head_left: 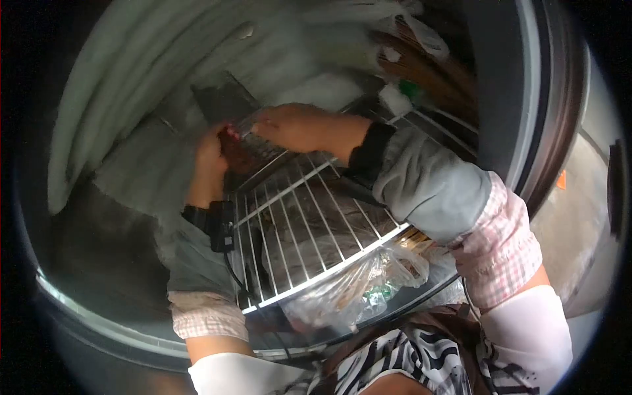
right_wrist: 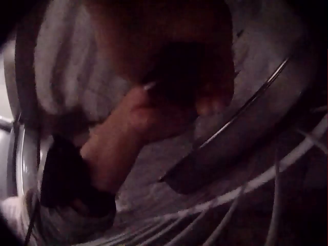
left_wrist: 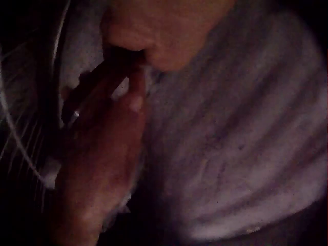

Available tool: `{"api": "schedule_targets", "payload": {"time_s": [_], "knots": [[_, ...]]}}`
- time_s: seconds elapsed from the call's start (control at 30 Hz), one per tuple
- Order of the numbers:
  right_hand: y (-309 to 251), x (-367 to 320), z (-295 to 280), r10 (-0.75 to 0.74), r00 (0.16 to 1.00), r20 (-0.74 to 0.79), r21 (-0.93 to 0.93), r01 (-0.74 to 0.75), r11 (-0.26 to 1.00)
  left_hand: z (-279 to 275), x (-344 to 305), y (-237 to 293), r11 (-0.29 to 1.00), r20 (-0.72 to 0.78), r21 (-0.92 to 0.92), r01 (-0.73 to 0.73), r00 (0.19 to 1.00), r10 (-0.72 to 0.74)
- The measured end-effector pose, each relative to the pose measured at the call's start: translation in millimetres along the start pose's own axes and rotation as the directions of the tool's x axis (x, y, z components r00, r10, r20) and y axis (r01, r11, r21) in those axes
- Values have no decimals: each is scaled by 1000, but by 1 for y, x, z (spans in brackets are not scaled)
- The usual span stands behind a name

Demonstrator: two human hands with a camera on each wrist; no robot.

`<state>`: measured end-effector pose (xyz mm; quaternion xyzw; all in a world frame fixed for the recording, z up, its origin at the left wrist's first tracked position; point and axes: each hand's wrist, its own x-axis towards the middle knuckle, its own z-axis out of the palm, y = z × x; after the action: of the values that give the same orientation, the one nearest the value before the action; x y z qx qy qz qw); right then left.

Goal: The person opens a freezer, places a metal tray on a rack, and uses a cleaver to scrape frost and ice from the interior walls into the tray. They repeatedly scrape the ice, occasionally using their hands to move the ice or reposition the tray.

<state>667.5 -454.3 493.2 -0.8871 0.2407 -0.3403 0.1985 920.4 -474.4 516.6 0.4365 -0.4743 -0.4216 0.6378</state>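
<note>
White rack point(head_left: 328, 268): lower centre, gappy wires.
Dark red bag point(head_left: 247, 154): centre-left of the frame, up by the rack's far end, blurred.
Grip: left hand point(head_left: 210, 157), right hand point(head_left: 289, 124), fingers curled round it!
Danger: one hard tug could split it, dropping bits through those gaps.

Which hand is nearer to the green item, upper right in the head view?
Right. In that view, the right hand is left of the green item; the left hand is farther left.

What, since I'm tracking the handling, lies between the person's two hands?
In the head view, a blurred reddish-brown item lies between the left hand and the right hand.
</note>
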Motion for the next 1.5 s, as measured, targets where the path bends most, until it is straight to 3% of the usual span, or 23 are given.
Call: {"api": "schedule_targets", "payload": {"time_s": [0.03, 0.1, 0.13, 0.2, 0.33, 0.4, 0.43, 0.5, 0.53, 0.6, 0.63, 0.7, 0.73, 0.8, 0.87, 0.9, 1.0, 1.03, 1.17, 1.3, 1.33, 1.4, 1.5], "knots": [[11, 2, -1, -19, 1000, 12, 12, 19, 1000, -17, -1, 12, 1000, -23, 6, -6, 1000, 7], [38, 3, 4, 82, 958, 275, -275, -4, 962, -32, -8, 34, 888, -142, 460, 29, 989, 41], [46, 4, 8, 70, 957, 282, -265, 8, 964, -33, -15, 41, 885, -156, 465, 34, 987, 44], [54, 4, 15, 162, 950, 268, -378, -51, 924, -21, -39, 58, 585, -232, 808, 73, 952, 201], [70, 9, 17, -5, 996, 93, -414, 43, 909, -60, -35, 74, 483, -178, 870, 92, 975, 134], [73, 12, 16, 39, 994, 103, -487, 16, 874, -102, -25, 71, 68, 278, 949, -309, 917, 287], [76, 13, 16, 37, 994, 103, -485, 18, 874, -119, -12, 76, 66, 277, 949, -307, 917, 287], [77, 16, 16, 57, 993, 104, -451, -4, 893, -129, 4, 89, -644, 445, 736, -211, 867, 225], [77, 16, 16, 52, 993, 108, -451, 3, 892, -125, 2, 98, -643, 440, 738, -205, 869, 228], [74, 14, 11, 103, 984, 146, -413, -34, 910, -61, -27, 126, -495, -33, 866, 69, 996, 80], [75, 12, 11, 101, 985, 143, -411, -34, 911, -68, -20, 129, -497, -32, 865, 69, 996, 82], [76, 9, 11, 83, 992, 98, -371, -41, 928, -100, -1, 138, -735, 129, 670, -99, 992, -15], [76, 9, 11, 86, 992, 93, -367, -46, 929, -110, 4, 141, -739, 133, 665, -103, 991, -19], [75, 10, 8, 97, 982, 162, -397, -25, 918, -129, 14, 155, -854, 351, 464, -235, 934, -67], [79, 12, 17, 104, 984, 148, -414, -34, 910, -310, 101, 184, -780, 416, 578, -238, 909, 31], [79, 13, 18, 111, 984, 142, -444, -37, 895, -301, 186, 144, -678, 460, 691, -250, 876, 146], [76, 13, 18, 74, 992, 103, -434, -22, 900, -133, 118, 109, -850, 295, 508, -138, 955, 22], [75, 13, 18, 106, 989, 98, -437, -53, 898, -110, 99, 113, -850, 298, 509, -134, 954, 28], [80, 12, 12, 95, 985, 142, -427, -26, 904, -56, 10, 114, -275, -63, 955, 108, 984, 168], [81, 15, 18, 74, 984, 161, -427, 1, 904, 28, -70, 137, 412, -425, 838, 358, 902, 81], [82, 15, 16, 75, 972, 222, -428, 28, 903, -16, -37, 143, 414, -412, 843, 344, 907, 85], [62, 4, 5, 133, 972, 191, -405, -45, 913, -78, 30, 128, 159, -215, 973, 170, 919, 329], [66, 7, 13, 143, 977, 161, -415, -64, 907, -176, 134, 116, -271, 121, 961, 46, 815, 567]]}}
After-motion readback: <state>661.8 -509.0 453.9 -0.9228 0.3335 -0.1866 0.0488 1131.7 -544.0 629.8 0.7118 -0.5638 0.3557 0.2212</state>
